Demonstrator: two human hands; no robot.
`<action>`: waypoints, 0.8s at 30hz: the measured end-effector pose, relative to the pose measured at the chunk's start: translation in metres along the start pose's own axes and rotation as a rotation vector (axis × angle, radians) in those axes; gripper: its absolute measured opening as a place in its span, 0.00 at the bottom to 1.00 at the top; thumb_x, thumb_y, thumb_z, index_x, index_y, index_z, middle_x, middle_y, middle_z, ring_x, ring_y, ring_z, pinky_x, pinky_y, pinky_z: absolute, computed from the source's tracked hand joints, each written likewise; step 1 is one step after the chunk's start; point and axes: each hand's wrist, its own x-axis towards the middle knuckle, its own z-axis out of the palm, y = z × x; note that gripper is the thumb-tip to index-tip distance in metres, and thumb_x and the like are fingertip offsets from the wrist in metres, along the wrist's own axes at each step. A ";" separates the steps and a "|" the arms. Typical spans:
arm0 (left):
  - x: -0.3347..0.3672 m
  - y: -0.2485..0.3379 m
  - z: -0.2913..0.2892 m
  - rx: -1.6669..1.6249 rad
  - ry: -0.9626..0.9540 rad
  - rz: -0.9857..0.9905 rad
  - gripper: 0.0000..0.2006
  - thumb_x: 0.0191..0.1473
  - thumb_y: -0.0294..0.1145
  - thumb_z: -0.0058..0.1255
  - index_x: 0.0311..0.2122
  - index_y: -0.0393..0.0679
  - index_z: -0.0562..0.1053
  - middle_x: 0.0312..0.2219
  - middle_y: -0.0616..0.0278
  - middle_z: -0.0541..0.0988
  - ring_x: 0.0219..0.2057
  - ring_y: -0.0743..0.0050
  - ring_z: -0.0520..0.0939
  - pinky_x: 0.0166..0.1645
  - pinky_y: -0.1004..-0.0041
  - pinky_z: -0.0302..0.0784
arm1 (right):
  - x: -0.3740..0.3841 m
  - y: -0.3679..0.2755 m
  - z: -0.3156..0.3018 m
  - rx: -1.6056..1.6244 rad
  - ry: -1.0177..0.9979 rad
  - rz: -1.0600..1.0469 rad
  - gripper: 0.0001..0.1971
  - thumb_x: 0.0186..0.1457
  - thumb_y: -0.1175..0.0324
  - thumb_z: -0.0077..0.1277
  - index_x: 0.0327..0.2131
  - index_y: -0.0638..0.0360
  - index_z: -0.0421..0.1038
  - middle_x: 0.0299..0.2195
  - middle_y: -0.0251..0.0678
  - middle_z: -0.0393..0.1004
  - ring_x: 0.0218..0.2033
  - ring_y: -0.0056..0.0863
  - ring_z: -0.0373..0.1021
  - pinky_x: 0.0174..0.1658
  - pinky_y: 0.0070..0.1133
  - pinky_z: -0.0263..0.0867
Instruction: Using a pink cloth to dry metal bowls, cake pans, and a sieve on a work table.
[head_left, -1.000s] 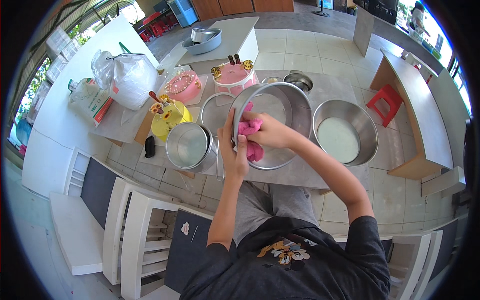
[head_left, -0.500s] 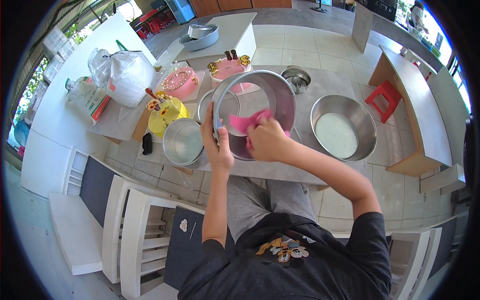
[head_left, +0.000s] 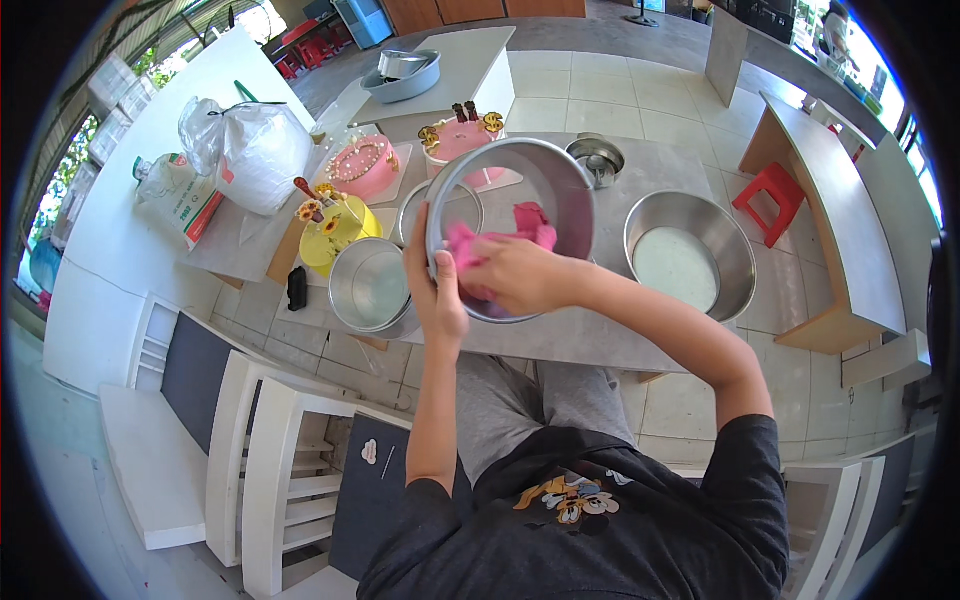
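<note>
A large round metal pan (head_left: 573, 200) is tilted above the table, its mouth turned toward me. My left hand (head_left: 437, 302) grips it at the left rim, thumb over the edge. Inside the pan, my right hand (head_left: 520, 276) is closed on a pink cloth (head_left: 535, 222), pressing it near the left inner wall; part of the cloth is blurred by motion. Just left of the pan stands a round metal cake tin (head_left: 368, 285), with another tin (head_left: 462, 208) partly hidden behind the pan. To the right sits a wide metal bowl (head_left: 690, 255).
Small metal tins (head_left: 597, 155) stand behind the pan on the grey table (head_left: 655, 165). Two pink cakes (head_left: 362, 168) and a yellow cake (head_left: 340, 232) are at the left, beside a plastic bag (head_left: 262, 155). A red stool (head_left: 770, 203) stands at right.
My right hand has moved the pink cloth leftward and slightly down inside the pan. My left hand keeps its hold, and the pan stays in nearly the same place.
</note>
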 end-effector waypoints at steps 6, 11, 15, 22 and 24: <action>-0.008 -0.016 -0.026 -0.233 0.038 -0.324 0.28 0.57 0.49 0.33 0.54 0.36 0.57 0.44 0.55 0.66 0.41 0.70 0.69 0.47 0.73 0.62 | -0.020 -0.003 -0.052 0.193 -0.055 0.174 0.06 0.39 0.76 0.43 0.25 0.59 0.68 0.29 0.38 0.65 0.32 0.35 0.65 0.36 0.25 0.62; -0.005 -0.021 -0.022 -0.134 0.010 -0.249 0.28 0.56 0.48 0.36 0.55 0.37 0.57 0.44 0.56 0.66 0.42 0.71 0.69 0.45 0.73 0.64 | -0.025 -0.007 -0.116 0.549 0.537 0.360 0.09 0.38 0.77 0.42 0.28 0.59 0.68 0.33 0.40 0.68 0.40 0.36 0.62 0.45 0.28 0.58; -0.001 0.014 0.000 -0.216 -0.119 -0.148 0.29 0.55 0.49 0.38 0.55 0.38 0.57 0.47 0.56 0.66 0.45 0.69 0.67 0.45 0.74 0.64 | -0.003 0.012 -0.092 -0.207 0.403 0.190 0.26 0.32 0.67 0.55 0.40 0.63 0.63 0.41 0.44 0.65 0.46 0.41 0.59 0.49 0.30 0.57; -0.012 0.001 -0.004 -0.238 -0.170 -0.282 0.29 0.53 0.48 0.41 0.54 0.38 0.58 0.41 0.57 0.67 0.36 0.76 0.71 0.39 0.77 0.66 | 0.027 0.030 -0.064 -0.436 0.136 0.121 0.22 0.32 0.67 0.54 0.37 0.59 0.67 0.33 0.36 0.71 0.39 0.36 0.67 0.39 0.30 0.65; -0.011 0.012 -0.017 -0.203 -0.005 -0.253 0.29 0.53 0.48 0.41 0.54 0.38 0.59 0.39 0.58 0.67 0.31 0.79 0.70 0.37 0.77 0.65 | 0.024 0.038 -0.077 -0.124 0.129 0.498 0.14 0.33 0.70 0.52 0.30 0.59 0.70 0.24 0.36 0.72 0.28 0.36 0.70 0.32 0.29 0.66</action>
